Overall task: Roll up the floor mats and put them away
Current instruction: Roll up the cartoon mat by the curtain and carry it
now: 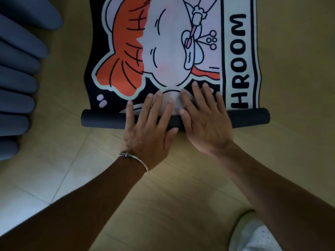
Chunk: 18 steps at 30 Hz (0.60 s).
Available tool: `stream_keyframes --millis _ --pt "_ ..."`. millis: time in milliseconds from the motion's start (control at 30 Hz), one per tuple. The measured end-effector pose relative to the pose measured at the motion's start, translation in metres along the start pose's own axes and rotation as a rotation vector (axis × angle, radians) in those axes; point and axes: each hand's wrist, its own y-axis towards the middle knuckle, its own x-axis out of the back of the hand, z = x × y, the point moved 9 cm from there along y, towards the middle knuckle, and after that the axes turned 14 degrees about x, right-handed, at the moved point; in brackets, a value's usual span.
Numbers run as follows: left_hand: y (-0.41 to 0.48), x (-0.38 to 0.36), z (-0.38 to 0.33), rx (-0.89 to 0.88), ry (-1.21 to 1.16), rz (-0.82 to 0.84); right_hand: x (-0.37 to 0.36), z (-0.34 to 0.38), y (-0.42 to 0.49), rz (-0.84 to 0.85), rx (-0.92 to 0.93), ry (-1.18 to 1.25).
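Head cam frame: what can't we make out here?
Mat: far end and full lettering cut off by top edge, head view.
Rolled part: middle under left hand and right hand.
Blue ridged object: cut by left edge, unidentifiable.
White fabric: cut by bottom edge.

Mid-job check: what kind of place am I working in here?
Likely a room in a home, though little shows. The mat is cartoon-printed and lettered "HROOM", lying on a pale tiled floor, with blue-grey padding, perhaps a cushion, at the left edge.
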Motion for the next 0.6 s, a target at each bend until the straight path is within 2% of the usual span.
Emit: stream_keyframes --millis 133,267,400,600 --pt "0.008 -0.012 0.0 -0.042 0.077 0.082 0.0 -0.002 0.004 -0.003 -0.033 0.02" --pt "0.02 -0.019 0.002 -0.038 0.152 0.165 0.017 0.002 -0.001 -0.172 -0.012 0.032" --pt "0.018 -0.017 0.002 -0.058 0.162 0.161 0.015 0.01 -0.024 -0.178 0.05 0.063" --pt "-0.002 -0.005 0.001 -0.264 0.117 0.096 0.016 0.016 -0.04 -0.208 0.114 0.049"
